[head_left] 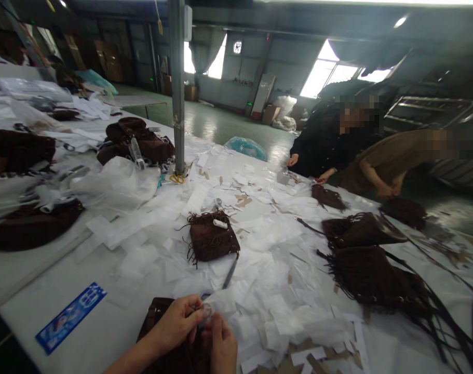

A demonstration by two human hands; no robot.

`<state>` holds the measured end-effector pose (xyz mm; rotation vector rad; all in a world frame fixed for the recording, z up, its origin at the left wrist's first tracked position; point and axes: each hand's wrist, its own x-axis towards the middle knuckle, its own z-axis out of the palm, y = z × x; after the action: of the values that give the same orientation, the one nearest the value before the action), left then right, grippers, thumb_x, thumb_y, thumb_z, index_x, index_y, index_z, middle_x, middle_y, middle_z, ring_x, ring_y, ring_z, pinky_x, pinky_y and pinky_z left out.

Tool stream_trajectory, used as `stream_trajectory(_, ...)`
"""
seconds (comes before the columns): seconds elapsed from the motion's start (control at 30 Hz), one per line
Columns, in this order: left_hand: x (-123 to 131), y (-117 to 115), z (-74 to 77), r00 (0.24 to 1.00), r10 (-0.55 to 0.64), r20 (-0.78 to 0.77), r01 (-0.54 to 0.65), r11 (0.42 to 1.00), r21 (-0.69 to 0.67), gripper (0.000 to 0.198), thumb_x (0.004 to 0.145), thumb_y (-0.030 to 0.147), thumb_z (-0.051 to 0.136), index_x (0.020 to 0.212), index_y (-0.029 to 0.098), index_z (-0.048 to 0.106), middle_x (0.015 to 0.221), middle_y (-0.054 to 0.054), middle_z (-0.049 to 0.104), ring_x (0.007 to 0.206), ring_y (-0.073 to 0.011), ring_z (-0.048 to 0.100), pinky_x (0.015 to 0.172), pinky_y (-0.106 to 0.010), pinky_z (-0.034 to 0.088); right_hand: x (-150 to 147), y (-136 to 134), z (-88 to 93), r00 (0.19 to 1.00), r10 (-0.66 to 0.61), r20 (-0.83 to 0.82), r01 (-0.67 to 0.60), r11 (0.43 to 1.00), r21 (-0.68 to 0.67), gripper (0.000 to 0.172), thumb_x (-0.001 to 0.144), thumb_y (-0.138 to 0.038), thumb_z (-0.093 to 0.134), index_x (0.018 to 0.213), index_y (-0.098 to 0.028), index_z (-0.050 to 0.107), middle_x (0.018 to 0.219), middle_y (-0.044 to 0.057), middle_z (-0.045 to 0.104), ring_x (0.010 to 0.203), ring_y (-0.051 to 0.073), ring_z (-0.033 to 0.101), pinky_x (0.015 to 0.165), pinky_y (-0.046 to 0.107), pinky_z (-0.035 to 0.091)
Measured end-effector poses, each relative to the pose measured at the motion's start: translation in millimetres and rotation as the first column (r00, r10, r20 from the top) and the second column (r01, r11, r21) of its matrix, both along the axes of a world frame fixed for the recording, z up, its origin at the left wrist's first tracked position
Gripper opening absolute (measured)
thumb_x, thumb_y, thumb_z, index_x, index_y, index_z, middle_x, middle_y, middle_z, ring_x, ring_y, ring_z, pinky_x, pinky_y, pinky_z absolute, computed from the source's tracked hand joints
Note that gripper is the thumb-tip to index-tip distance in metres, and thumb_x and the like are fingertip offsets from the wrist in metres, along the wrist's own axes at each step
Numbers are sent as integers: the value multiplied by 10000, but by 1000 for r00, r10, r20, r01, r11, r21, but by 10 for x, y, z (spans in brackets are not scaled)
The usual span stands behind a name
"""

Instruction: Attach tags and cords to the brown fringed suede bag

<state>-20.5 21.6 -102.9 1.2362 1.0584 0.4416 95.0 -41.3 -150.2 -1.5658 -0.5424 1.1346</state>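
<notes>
A dark brown suede-like bag (152, 311) lies at the near edge of the table, partly hidden beneath my hands. My left hand (179, 322) is over it, thumb and fingers pinched on a small clear plastic piece (207, 310). Close beside it is my right hand (224, 345), fingers bent together and fingertips near the same piece; what they grip is not clear. Just beyond lies another brown bag (213, 241) with fringe, a small white roll (220, 224) on top and a dark strap (231, 271) trailing towards me.
Thin white sheets and cardboard scraps (298, 358) cover much of the table. Brown bags with long straps (380, 275) lie at right, more bags (135, 140) at left. A blue packet (70, 318), yellow scissors (177, 179) and a metal post (177, 88) also stand out. Two people (329, 130) work opposite.
</notes>
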Motion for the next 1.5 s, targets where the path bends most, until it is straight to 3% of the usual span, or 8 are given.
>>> stream_trajectory(0.13,102,206,125,993,-88,77,85,995,49,270,805,443,542,768,176,516,502,52,547,395,-81,410,405,-194,276,99,308,345,963,79,-258,-64,996,68,459,647,-576,718,725,-123,717,592,43,670,544,173,594,518,261,466)
stream_trajectory(0.33,-33,600,202,915,-172,365,189,982,-12,320,759,229,544,1046,212,405,807,16,657,570,-87,505,528,-196,347,207,739,629,973,186,-136,-161,970,180,380,758,-509,655,696,-136,695,502,-34,530,496,101,446,476,210,354)
stream_trajectory(0.63,-414,862,-97,883,-254,394,283,959,-17,426,788,293,562,1137,237,323,819,-2,695,454,-94,564,463,-186,385,90,988,481,821,565,-83,-536,812,230,367,769,-447,667,590,-132,611,518,-39,469,515,82,364,498,215,275)
stream_trajectory(0.8,-536,858,-263,975,10,224,-17,999,30,182,759,289,590,856,186,476,495,58,593,366,-86,466,403,-172,318,-88,1075,224,841,448,-302,-430,894,128,433,617,-515,776,548,-149,555,439,-102,296,442,48,193,424,206,169)
stream_trajectory(0.97,-675,692,-323,951,103,291,-115,993,22,122,778,280,553,822,179,502,595,37,615,450,-80,463,450,-184,339,-270,1127,91,754,389,-529,-399,911,102,483,538,-547,811,526,-168,512,451,-110,275,439,45,198,425,208,212)
stream_trajectory(1.1,-681,593,-370,931,292,218,-306,952,29,119,779,293,530,769,184,481,542,40,585,407,-87,437,416,-198,310,-403,1121,50,866,485,-123,-489,872,-3,502,629,-569,732,447,-160,503,406,-71,338,420,57,260,408,221,216)
stream_trajectory(1.2,-651,581,-349,906,377,193,-391,919,41,97,774,276,508,746,190,472,535,37,578,394,-92,432,411,-209,300,-464,1108,87,813,549,191,-548,834,-65,439,690,-523,688,505,-132,614,468,-2,514,484,110,431,446,230,317)
stream_trajectory(1.5,-974,578,-217,983,163,87,-179,960,216,77,768,238,547,818,194,583,687,36,592,649,-136,507,606,-236,364,-301,1246,77,900,395,184,-396,918,-32,437,640,-555,714,638,-120,681,444,-41,436,457,105,382,440,238,325)
